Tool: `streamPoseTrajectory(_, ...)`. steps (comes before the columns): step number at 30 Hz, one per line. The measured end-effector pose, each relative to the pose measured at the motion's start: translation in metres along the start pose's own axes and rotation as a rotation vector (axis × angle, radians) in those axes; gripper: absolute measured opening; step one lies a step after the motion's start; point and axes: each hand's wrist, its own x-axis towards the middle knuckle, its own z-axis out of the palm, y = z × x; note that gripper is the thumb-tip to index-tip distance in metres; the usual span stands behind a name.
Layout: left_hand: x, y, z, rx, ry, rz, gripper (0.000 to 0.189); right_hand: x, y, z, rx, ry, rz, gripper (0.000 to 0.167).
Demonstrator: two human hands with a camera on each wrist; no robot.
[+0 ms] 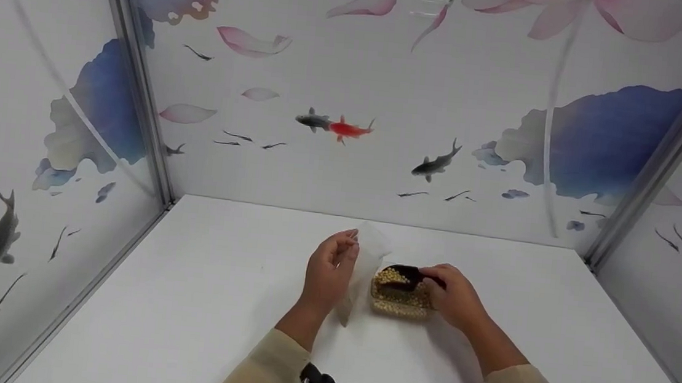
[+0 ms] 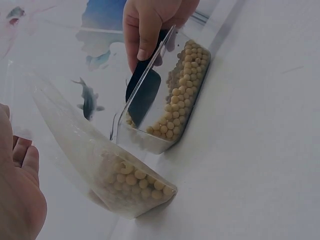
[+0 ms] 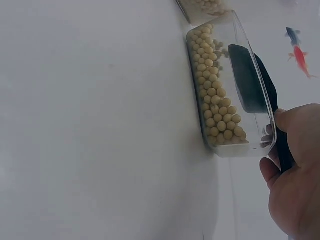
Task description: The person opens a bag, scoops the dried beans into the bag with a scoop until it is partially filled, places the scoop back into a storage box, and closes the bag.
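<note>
My left hand [image 1: 329,271] grips one side of a clear plastic bag [image 1: 367,258] near its top. The bag stands on the table, with round yellow beans [image 2: 132,182] gathered in its bottom in the left wrist view. My right hand [image 1: 458,294] holds a black scoop [image 1: 412,277] by its handle. The scoop's bowl dips into a clear rectangular container [image 1: 399,311], which sits right of the bag. Soybeans [image 3: 212,95] fill the container's lower part in the right wrist view, and more beans lie at the scoop's mouth.
The white table [image 1: 201,303] is bounded by a printed back panel [image 1: 330,178] and side panels with metal corner posts [image 1: 141,81]. Bag and container stand close together near the table's middle.
</note>
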Motion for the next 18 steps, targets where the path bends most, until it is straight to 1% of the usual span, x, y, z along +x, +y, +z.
streamPoseTrajectory(7,-0.001,0.002,0.0,-0.003,0.001,-0.015,0.022,-0.007,0.003,-0.007,0.059,0.038,0.01,0.034)
streamPoseTrajectory(10,-0.001,0.002,0.0,-0.005,0.0,-0.021,0.022,-0.008,0.004,-0.009,0.087,0.061,0.033,0.034)
streamPoseTrajectory(14,-0.001,0.001,0.0,-0.013,-0.011,-0.009,0.024,-0.009,0.004,-0.013,0.144,0.102,0.047,0.033)
streamPoseTrajectory(18,-0.001,0.001,0.0,-0.019,-0.014,0.012,0.026,-0.009,0.0,-0.02,0.169,0.13,0.041,0.032)
